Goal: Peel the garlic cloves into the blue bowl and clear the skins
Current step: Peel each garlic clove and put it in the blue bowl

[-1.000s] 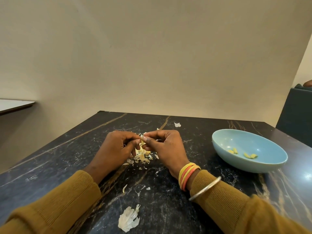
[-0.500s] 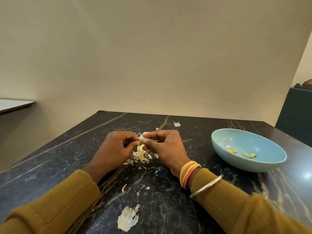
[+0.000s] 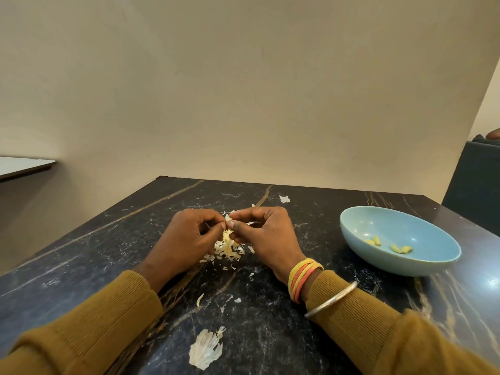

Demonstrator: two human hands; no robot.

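Note:
My left hand [image 3: 186, 236] and my right hand [image 3: 266, 234] meet fingertip to fingertip over the middle of the dark marble table [image 3: 108, 255]. Between them they pinch a small garlic clove [image 3: 228, 217], mostly hidden by the fingers. Under the hands lies a heap of pale garlic skins [image 3: 227, 249]. The blue bowl [image 3: 400, 266] stands to the right, apart from my right hand, with several peeled yellowish cloves [image 3: 400, 249] in it.
A large piece of skin [image 3: 205, 350] lies near the table's front edge, small flakes [image 3: 199, 299] are scattered between my arms, and one scrap [image 3: 284, 198] lies near the far edge. A dark chair [image 3: 476, 185] stands at the right, a white ledge [image 3: 24, 166] at the left.
Both hands have stayed over the skin heap, with only small finger movements on the clove. The bowl has not moved.

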